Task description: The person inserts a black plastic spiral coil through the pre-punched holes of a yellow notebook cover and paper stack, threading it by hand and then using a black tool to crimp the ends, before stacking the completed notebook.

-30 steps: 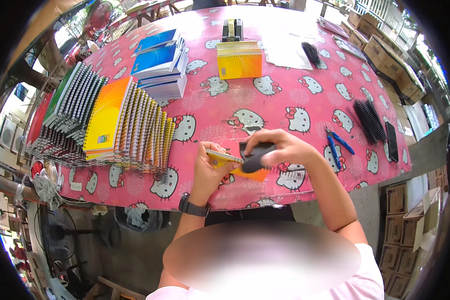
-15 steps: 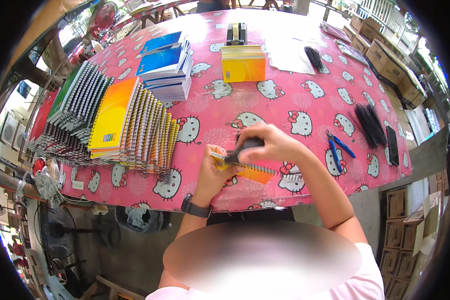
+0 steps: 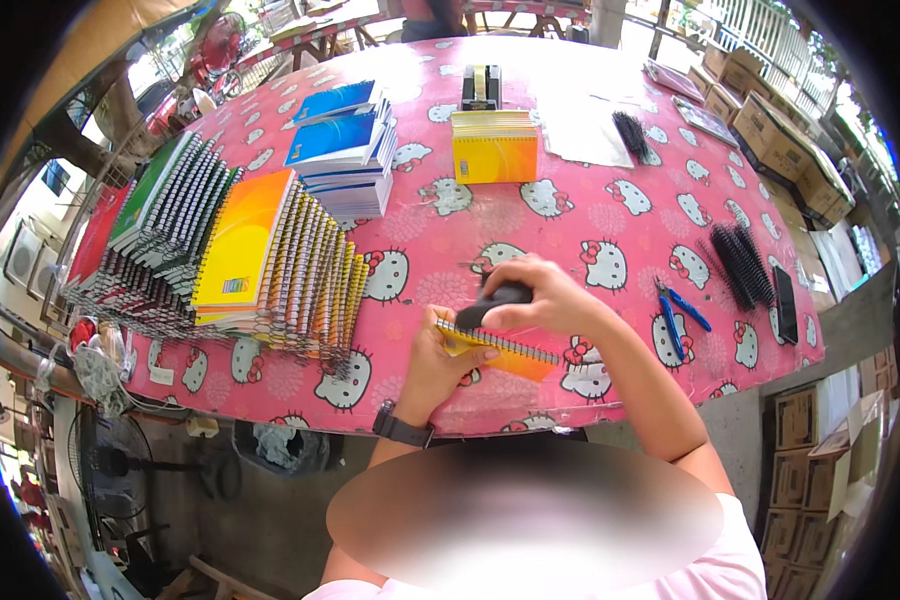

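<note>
A yellow-orange notebook point(image 3: 520, 364) is tilted in front of me near the table's front edge. My left hand point(image 3: 436, 362) grips its left end, thumb across the cover. A black spiral coil point(image 3: 515, 347) runs along the notebook's upper edge through its holes. My right hand point(image 3: 545, 297) is closed around a rounded black object point(image 3: 492, 303), held against the coil's left end. What kind of object it is, I cannot make out. Blue-handled pliers point(image 3: 678, 320) lie to the right, jaws pointing away from me.
Stacked spiral notebooks point(image 3: 245, 245) stand at left, beside blue-covered books point(image 3: 340, 145). Farther back are a yellow notebook stack point(image 3: 495, 155) and a tape dispenser point(image 3: 481, 88). Black coils point(image 3: 742, 265) and a phone point(image 3: 785, 303) lie at right. Cardboard boxes point(image 3: 785, 140) stand beyond the table.
The coil's loose right end, which stuck out past the notebook, now sits near the notebook's right end. My right hand is still on the black object. The whole view has shifted slightly.
</note>
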A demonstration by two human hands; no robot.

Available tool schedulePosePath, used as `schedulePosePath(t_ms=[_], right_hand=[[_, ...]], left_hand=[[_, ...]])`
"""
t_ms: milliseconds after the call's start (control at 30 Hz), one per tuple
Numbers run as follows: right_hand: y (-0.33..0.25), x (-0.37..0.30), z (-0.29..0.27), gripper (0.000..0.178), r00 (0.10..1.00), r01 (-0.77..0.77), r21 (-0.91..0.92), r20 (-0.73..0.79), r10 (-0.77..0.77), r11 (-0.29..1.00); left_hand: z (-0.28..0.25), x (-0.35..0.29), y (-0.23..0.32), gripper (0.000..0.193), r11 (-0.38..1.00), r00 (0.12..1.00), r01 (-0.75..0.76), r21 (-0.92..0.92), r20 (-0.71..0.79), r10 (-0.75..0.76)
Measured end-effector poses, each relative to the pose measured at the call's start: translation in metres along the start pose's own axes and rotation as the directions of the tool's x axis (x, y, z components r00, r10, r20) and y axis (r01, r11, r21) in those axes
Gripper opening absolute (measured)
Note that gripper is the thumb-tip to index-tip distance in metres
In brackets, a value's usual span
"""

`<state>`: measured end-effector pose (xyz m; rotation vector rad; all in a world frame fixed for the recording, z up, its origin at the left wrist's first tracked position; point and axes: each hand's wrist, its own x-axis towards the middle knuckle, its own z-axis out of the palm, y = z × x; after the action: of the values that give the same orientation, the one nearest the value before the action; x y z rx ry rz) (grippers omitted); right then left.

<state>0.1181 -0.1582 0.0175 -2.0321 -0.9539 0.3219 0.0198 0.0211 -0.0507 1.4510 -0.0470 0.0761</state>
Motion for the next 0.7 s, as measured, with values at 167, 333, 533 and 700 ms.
schedulePosePath(t_ms=[167,333,533,700], right_hand=[[0.038,-0.018,-0.019,0.051,0.835,-0.133,-0.605,-0.495,-0.24,0.785],[-0.043,-0.031,0.005,0.028,0.939,0.108,-0.05,-0.324,-0.119,0.993],[-0.051,-0.045,0.014,0.02,0.905,0.167,0.073,-0.407,-0.123,0.983],[-0.061,-0.045,0.017,0.024,0.914,0.175,0.064,-0.382,-0.138,0.982]], left_hand=[[0.01,0.01,0.006,0.039,0.974,0.977,-0.21,0.089,-0.013,0.212],[0.018,0.007,0.02,0.025,0.976,0.976,-0.217,0.012,-0.005,0.217],[0.027,-0.007,0.049,0.018,0.99,0.99,-0.134,-0.046,-0.043,0.132],[0.024,-0.013,0.054,0.016,0.965,0.963,-0.261,0.03,-0.065,0.262]])
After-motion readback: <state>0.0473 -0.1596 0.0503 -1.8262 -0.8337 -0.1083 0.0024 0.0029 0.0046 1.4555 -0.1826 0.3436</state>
